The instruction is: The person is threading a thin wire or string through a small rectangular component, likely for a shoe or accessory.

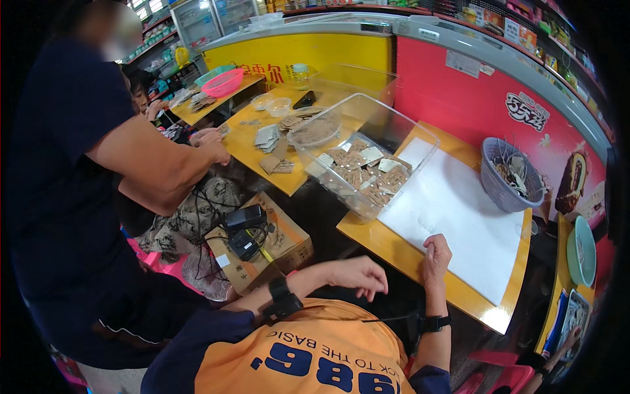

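My left hand (361, 276) is in front of my orange shirt, its fingers curled down toward the thumb. Anything in them is too small or hidden to make out. My right hand (436, 260) is closed at the near edge of a white sheet (453, 217), thumb and fingers pressed together. What it may pinch does not show. The white sheet covers most of a yellow table (377, 238). Beyond my hands, a clear plastic bin (367, 213) stands on its left side, holding many brown and white cards (371, 172).
A purple basket (499, 180) of thin strands stands at the table's far right. On the left, a standing person (72, 197) works at another table (289, 180) with card stacks. A cardboard box (289, 246) carrying black devices sits below. A green basin (581, 251) is at right.
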Demonstrator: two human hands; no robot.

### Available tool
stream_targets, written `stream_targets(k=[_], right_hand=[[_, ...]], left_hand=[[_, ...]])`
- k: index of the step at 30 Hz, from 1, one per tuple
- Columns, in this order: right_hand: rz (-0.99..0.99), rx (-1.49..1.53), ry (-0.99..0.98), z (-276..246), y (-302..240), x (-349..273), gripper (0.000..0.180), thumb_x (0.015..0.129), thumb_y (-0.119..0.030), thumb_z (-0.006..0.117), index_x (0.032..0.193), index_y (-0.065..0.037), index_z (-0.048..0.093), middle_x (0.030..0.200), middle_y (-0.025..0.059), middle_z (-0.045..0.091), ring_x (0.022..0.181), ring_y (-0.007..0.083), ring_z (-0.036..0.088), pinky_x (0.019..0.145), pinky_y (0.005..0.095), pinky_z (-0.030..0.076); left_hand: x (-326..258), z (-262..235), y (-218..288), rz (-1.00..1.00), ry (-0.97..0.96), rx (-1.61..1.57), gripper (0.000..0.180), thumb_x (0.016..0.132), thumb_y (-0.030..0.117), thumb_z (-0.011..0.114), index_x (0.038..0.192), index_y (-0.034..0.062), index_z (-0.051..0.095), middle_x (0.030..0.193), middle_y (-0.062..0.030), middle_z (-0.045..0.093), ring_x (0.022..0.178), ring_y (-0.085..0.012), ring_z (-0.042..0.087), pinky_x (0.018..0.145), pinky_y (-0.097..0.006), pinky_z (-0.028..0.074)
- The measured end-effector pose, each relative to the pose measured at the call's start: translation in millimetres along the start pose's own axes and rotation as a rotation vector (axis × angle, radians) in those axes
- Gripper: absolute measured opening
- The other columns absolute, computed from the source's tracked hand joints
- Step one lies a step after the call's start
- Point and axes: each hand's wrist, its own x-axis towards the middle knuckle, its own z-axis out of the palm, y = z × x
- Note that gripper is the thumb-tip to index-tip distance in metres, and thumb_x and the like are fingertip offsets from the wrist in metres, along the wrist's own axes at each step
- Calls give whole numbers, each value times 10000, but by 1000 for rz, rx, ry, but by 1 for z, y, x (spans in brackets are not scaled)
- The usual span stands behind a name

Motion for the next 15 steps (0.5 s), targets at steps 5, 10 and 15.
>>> stream_targets(k=[5,10,15], right_hand=[[14,49,31,1,-4,1,124,783,80,496,777,-8,583,752,135,565,680,257,580,623,315,457],[95,58,-36,1,0,-4,146,821,71,481,833,1,609,768,110,599,680,198,589,617,294,460],[199,115,-16,4,0,-3,175,951,-96,499,902,15,624,775,106,622,694,157,590,630,285,461]], left_hand=[[31,3,-86,-152,-203,-382,197,935,155,575,1023,-14,625,837,-101,679,713,-129,638,658,-241,511],[38,-3,-101,-81,-164,-841,267,940,168,583,1164,37,521,1016,-94,638,908,-176,629,827,-325,523],[35,-1,-98,-42,-140,-851,307,937,177,587,1200,52,491,1018,-88,634,934,-181,627,831,-331,521]])
